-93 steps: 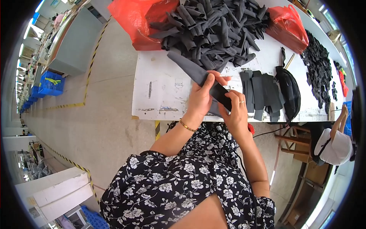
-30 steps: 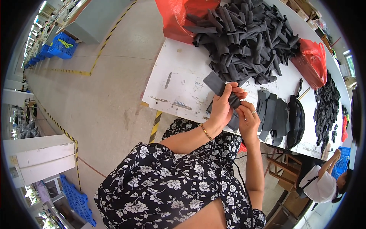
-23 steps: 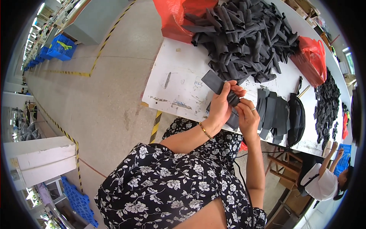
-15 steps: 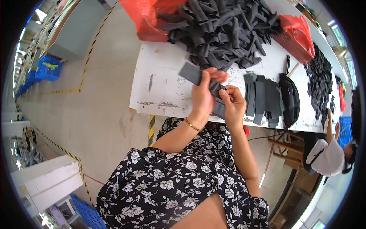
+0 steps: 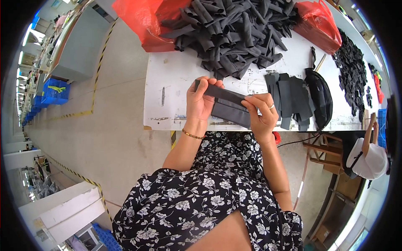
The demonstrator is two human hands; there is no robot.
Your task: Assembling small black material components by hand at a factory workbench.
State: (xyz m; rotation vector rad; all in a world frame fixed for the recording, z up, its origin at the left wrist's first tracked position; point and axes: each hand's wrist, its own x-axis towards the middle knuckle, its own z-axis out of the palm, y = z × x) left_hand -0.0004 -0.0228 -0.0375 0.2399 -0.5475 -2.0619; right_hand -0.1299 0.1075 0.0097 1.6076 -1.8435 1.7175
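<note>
- Across the lower middle, the wearer's black floral dress [image 5: 180,201] comes right up to the front edge of the white bench [image 5: 167,88].
- Just left of centre, the left hand [image 5: 198,104] has its fingers closed with the thumb on the upper-left end of a dark fabric strip [image 5: 227,94].
- Right of centre, the right hand [image 5: 262,117] pinches the strip's lower-right end between thumb and fingers. Gripping both ends probably serves to keep the length straight and in clear sight.
- The strip lies between the hands at mid-frame, in front of the bench top, sloping down to the right. It looks charcoal to black, matt, narrow and fairly smooth, with straight long edges; its ends are hidden by the fingers.
- Just below it, flat dark pieces [image 5: 230,113] rest by the bench's front edge, presumably kept there for easy reach.
- To the right, flat black strips [image 5: 291,98] overlap in a row, seemingly fanned for picking singly; a black pouch [image 5: 320,100] lies beside them.
- At upper middle, a loose heap of dark fabric tubes [image 5: 236,35] sits between a red plastic bag [image 5: 144,23] and a knotted red bag [image 5: 318,27].
- At far right are scattered small black pieces [image 5: 354,77] and, below them, a co-worker in a white top [image 5: 368,161].
</note>
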